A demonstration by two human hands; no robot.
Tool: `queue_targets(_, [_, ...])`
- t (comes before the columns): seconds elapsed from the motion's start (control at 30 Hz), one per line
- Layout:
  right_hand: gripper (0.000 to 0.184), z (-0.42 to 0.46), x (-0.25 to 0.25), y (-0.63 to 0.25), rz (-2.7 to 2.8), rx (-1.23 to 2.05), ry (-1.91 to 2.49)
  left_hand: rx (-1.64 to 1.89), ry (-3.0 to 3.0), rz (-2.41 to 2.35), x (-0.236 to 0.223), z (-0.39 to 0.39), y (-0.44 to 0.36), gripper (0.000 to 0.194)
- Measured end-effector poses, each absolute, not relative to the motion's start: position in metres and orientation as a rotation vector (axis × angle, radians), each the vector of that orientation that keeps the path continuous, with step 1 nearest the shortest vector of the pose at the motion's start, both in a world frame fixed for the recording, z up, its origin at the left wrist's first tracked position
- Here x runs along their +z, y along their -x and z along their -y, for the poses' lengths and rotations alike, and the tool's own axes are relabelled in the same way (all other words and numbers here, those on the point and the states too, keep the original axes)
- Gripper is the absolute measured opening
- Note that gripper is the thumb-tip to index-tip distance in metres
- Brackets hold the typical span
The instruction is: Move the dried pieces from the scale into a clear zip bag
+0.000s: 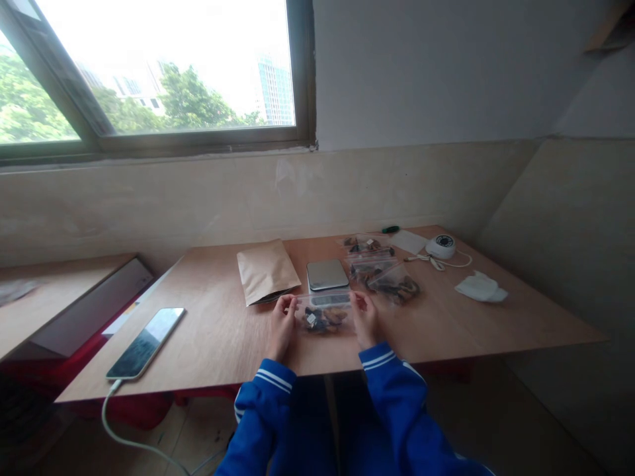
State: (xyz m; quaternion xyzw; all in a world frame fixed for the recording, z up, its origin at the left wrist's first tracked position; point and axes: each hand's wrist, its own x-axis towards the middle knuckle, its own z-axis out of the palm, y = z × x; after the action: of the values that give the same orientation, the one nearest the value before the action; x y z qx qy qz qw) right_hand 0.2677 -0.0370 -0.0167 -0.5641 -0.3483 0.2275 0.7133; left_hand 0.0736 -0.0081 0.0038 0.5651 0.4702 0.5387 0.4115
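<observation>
A clear zip bag (325, 320) with dark and brown dried pieces and a small white packet in it is stretched between my hands at the table's front. My left hand (284, 322) pinches its upper left corner, and my right hand (365, 318) grips the upper right corner. Just behind the bag is a small digital scale (328, 274) with a bare metal plate; the bag's top edge overlaps its front. Left of the scale lies a brown paper pouch (268, 270), its mouth toward me. More filled zip bags (395, 283) lie behind my right hand.
A phone (147, 344) with a charging cable lies at the left front edge. Toward the back right are a white dome camera (440, 246) with its cable, a white card (407, 241), a green-handled tool (390, 229) and crumpled white tissue (481, 287). A wall borders the table's back.
</observation>
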Motion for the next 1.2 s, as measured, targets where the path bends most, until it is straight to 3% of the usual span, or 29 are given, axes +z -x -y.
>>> queue_targets(0.23, [0.037, 0.0397, -0.0105, -0.2669, 0.845, 0.654, 1.207, 1.314, -1.302, -1.064, 0.0076, 0.0102, -0.0747, 0.035])
queue_targets(1.2, [0.037, 0.0408, -0.0119, -0.2634, 0.88, 0.594, 1.208, 1.29, -1.256, -1.082, 0.008, 0.0095, -0.0755, 0.04])
